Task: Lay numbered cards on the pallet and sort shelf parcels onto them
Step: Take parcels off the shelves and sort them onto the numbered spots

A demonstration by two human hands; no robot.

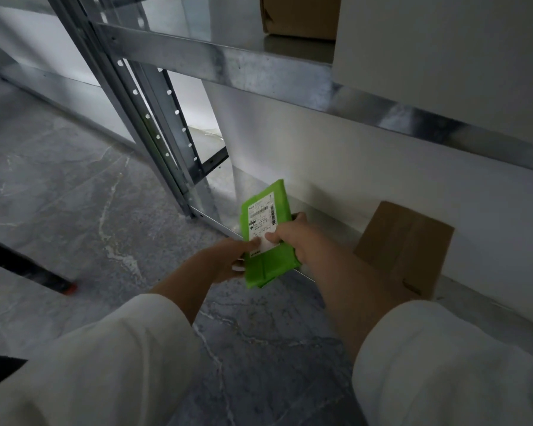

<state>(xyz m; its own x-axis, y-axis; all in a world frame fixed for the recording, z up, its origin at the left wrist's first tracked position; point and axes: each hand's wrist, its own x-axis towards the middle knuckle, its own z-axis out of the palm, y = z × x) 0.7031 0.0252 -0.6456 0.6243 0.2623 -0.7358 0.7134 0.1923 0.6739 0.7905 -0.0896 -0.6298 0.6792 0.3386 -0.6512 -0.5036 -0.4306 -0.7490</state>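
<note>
Low down, both hands gripping green parcel

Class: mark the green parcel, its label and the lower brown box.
green parcel (268,269): head view, lower green face.
label (262,217): head view, printed middle.
lower brown box (405,242): head view, top face.

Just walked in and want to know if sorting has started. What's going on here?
A person grips a green parcel with the left hand and right hand, low at a metal rack. A brown box sits on the bottom shelf to its right; a second box sits one shelf up. No pallet or cards show.
</note>
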